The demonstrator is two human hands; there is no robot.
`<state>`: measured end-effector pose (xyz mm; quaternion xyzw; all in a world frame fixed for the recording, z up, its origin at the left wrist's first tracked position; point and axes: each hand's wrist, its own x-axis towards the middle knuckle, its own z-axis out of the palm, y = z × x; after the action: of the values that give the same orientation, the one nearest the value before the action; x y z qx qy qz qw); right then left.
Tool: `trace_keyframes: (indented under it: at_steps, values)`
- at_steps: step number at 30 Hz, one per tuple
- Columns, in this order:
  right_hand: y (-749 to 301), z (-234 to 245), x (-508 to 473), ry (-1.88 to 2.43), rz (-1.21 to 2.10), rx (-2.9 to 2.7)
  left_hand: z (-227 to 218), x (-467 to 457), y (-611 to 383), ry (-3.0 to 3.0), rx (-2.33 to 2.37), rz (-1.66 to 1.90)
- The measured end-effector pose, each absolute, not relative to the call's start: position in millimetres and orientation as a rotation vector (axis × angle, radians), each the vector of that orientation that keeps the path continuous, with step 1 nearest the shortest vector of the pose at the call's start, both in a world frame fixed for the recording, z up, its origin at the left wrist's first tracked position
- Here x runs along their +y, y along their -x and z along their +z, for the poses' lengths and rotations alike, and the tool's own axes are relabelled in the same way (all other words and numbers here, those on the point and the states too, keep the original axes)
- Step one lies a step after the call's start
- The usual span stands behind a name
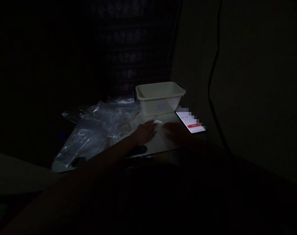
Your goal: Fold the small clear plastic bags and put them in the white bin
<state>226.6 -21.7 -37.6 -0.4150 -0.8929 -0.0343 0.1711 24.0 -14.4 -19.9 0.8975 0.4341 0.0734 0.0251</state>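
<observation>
My left hand lies palm down near the middle of the small table, its fingers stretched out. Facing it, my right hand rests flat too, though deep shadow hides much of it. Between the two hands is what looks like a clear plastic bag, with a shiny crease at its far end. A loose pile of clear plastic bags covers the table's left side, beside my left forearm.
Behind my hands stands a cream plastic bin. A phone with a lit screen lies at the right. The white tabletop has a dark oval spot near its front edge. A black cable hangs along the right wall. The room is very dark.
</observation>
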Motion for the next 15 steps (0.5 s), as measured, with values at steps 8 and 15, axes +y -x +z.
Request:
trace_keyframes:
  at_steps: [8,15]
  values:
    - [-192,-19,2,1.113,-0.225,-2.781,4,-6,7,-2.364,1.989,0.097]
    - [-189,-34,3,1.012,-0.231,-2.811,0,-6,12,-2.382,1.887,-0.135]
